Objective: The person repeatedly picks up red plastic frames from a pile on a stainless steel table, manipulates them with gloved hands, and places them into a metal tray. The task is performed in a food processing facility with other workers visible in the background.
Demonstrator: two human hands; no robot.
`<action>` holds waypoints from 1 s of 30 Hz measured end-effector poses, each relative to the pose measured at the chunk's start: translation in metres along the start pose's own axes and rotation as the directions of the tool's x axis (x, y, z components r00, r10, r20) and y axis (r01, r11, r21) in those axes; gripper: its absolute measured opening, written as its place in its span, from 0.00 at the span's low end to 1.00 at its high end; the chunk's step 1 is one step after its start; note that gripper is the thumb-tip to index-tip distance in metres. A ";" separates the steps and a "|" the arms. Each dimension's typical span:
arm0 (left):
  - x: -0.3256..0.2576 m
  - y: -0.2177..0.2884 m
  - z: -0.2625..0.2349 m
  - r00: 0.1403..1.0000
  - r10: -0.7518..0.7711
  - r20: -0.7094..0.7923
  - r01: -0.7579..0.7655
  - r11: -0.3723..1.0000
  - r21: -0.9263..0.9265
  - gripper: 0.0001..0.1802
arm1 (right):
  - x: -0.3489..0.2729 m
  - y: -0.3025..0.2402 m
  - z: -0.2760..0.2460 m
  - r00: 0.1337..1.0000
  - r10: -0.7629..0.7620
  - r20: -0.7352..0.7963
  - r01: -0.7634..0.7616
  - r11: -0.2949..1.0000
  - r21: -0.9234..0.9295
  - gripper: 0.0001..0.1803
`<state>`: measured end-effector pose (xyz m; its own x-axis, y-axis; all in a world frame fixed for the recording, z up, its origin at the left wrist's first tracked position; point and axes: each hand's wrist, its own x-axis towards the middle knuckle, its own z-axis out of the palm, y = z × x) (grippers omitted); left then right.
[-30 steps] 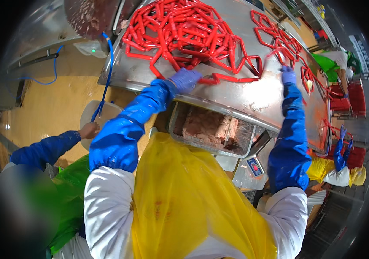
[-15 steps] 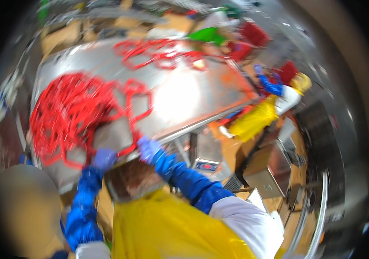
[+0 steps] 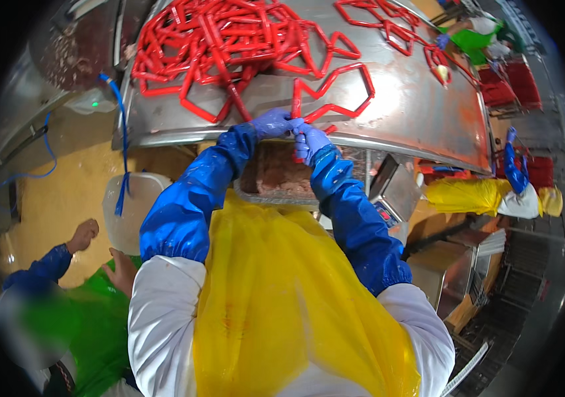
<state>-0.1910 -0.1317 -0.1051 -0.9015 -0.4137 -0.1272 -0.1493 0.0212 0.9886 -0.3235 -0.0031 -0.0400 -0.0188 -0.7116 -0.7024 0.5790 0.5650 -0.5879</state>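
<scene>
A chain of red sausage links (image 3: 350, 110) runs from a large heap of red sausages (image 3: 219, 43) on the steel table (image 3: 183, 129) down to the table's near edge. There my two hands, in purple gloves, meet with fingers bent. My left hand (image 3: 272, 124) pinches the chain at a joint beside an upright link. My right hand (image 3: 311, 141) is closed against it, touching the left fingertips, and a bit of red link shows below. The exact grip between the fingers is partly hidden. A metal tray of ground meat (image 3: 286, 177) is just below my hands, against my yellow apron.
More sausage chains (image 3: 395, 30) lie farther right on the table. A scale (image 3: 388, 205) stands right of the tray. At lower left are a person in a green apron (image 3: 107, 324) and a whitish tub (image 3: 133, 205). Another person in a yellow apron (image 3: 464, 196) is at right.
My hands, apart on the chain before, have come together at the table edge. The view has swung, so the heap appears higher, and the person in green now shows at lower left.
</scene>
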 end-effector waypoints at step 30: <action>-0.014 0.036 -0.018 0.855 0.084 -0.511 -0.255 0.927 -0.274 0.24 | -0.005 -0.085 0.065 0.787 -0.456 0.416 0.218 -0.425 -0.879 0.22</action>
<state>-0.1764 -0.1419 -0.0665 -0.5756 -0.8176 0.0152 0.2024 -0.1244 0.9714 -0.3201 -0.0748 0.0398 0.0602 -0.9911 -0.1184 -0.9664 -0.0282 -0.2555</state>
